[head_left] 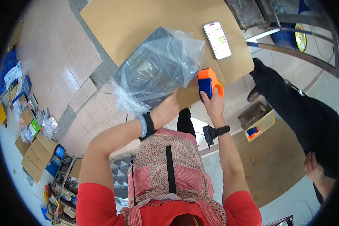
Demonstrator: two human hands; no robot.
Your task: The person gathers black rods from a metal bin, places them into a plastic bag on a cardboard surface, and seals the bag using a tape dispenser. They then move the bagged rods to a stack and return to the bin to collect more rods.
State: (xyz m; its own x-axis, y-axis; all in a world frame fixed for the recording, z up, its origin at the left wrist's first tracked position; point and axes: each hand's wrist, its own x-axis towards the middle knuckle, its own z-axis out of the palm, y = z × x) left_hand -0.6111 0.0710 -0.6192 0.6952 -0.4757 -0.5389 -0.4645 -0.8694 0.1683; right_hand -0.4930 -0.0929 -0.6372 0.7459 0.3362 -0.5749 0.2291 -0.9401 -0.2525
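Observation:
A dark grey, boxy item in a clear plastic bag [150, 66] lies tilted at the near edge of the cardboard-covered table [135, 17]. The bag's loose film bunches at its lower left and right ends. My left hand [167, 110] is closed on the bag's near edge, its fingertips partly hidden by the item. In my right hand [214, 105] is an orange and blue tape dispenser [210, 81], gripped by its lower part with the head pointing away from me. The dispenser is right beside the bag's right end.
A phone [217, 40] with a lit screen lies at the table's right. Another person [301, 109] in dark clothes is at the right. A second tape dispenser [253, 132] sits lower right by a wooden stool [256, 115]. Boxes [37, 156] and loaded shelves [64, 188] line the left.

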